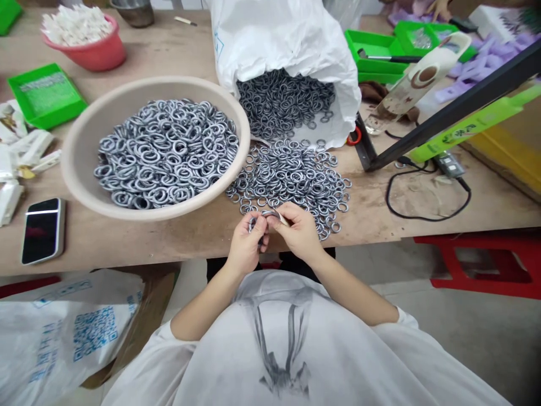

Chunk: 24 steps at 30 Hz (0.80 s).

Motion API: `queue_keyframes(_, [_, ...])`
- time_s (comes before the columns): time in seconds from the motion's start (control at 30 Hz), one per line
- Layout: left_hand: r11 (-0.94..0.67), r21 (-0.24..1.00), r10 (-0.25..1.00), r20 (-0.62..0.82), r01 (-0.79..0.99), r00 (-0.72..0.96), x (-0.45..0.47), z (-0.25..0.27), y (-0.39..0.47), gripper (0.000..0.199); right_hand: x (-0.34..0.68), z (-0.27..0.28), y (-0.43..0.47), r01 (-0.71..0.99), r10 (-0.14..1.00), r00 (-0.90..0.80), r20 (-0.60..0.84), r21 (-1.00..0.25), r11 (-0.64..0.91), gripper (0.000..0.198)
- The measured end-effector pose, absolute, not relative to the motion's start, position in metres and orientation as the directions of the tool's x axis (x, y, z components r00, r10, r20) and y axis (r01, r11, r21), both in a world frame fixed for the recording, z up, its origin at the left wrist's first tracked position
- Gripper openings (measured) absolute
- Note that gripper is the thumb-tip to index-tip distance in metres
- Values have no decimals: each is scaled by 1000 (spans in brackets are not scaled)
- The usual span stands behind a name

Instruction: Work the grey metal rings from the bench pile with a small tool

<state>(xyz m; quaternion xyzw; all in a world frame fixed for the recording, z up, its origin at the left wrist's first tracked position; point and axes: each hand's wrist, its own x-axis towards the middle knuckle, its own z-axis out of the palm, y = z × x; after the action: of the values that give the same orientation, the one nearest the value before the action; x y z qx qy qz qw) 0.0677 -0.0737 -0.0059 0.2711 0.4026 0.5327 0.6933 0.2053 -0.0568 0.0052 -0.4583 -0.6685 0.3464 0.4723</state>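
Observation:
Over the table's front edge, my left hand [247, 242] is closed around a few grey rings [252, 223]. Close beside it, my right hand [298, 228] pinches another grey ring [270, 213] that bridges the two hands. A small pale piece [284, 220] shows at the right fingertips; its kind is unclear. Just beyond the hands lies a loose pile of grey rings [296, 175]. Behind that, a white sack [279, 34] lies on its side, its mouth full of darker rings [283, 101]. To the left, a wide beige basin [80, 180] holds many thicker-looking grey rings [169, 152].
A phone [42, 231] lies at the left. Farther back are a green tray [78, 107] and a red bowl [101, 53] of white pieces. At the right stand a black metal bar [448, 110], a black cable [422, 217] and a bottle [422, 76]. A red stool [477, 276] is below.

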Motion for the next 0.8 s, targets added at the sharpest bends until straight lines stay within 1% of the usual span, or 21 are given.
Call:
queue_keyframes(0.1, [270, 814, 962, -250, -515, 108, 73, -6, -74, 52, 205, 1, -64, 331, 893, -123, 434, -830, 449, 28])
queue_keyframes(0.17, [250, 827, 968, -224, -503, 113, 72, -4, -74, 50, 209, -1, -64, 329, 872, -170, 459, -808, 489, 32])
queue_keyframes(0.27, [236, 850, 971, -190, -470, 146, 69, -3, -72, 47, 218, 0, -58, 201, 890, -245, 385, -878, 435, 38])
queue_keyframes(0.33, [244, 861, 966, -177, -447, 187, 69, -2, -72, 46, 222, 2, -54, 94, 896, -292, 334, -923, 374, 37])
queue_keyframes(0.4, [261, 862, 958, -175, -435, 228, 70, -1, -74, 46, 223, 4, -53, 39, 893, -316, 320, -936, 349, 34])
queue_keyframes(0.53, [317, 842, 940, -216, -437, 265, 73, -1, -76, 48, 216, 4, -56, 77, 912, -262, 315, -935, 345, 31])
queue_keyframes(0.6, [321, 843, 939, -226, -432, 258, 73, -1, -76, 50, 212, 4, -55, 64, 942, -220, 253, -960, 273, 31])
queue_keyframes(0.7, [310, 858, 943, -224, -410, 244, 72, -2, -75, 50, 210, 6, -51, -15, 970, -211, 118, -993, 117, 35])
queue_keyframes(0.73, [309, 860, 944, -226, -407, 240, 71, -2, -74, 50, 211, 8, -49, -8, 970, -223, 100, -995, 100, 37])
queue_keyframes(0.77, [309, 858, 945, -228, -411, 236, 69, -2, -73, 49, 213, 11, -49, 36, 966, -234, 106, -992, 118, 38])
queue_keyframes(0.8, [311, 852, 945, -231, -420, 232, 68, -1, -73, 50, 215, 14, -49, 111, 959, -248, 136, -980, 167, 39])
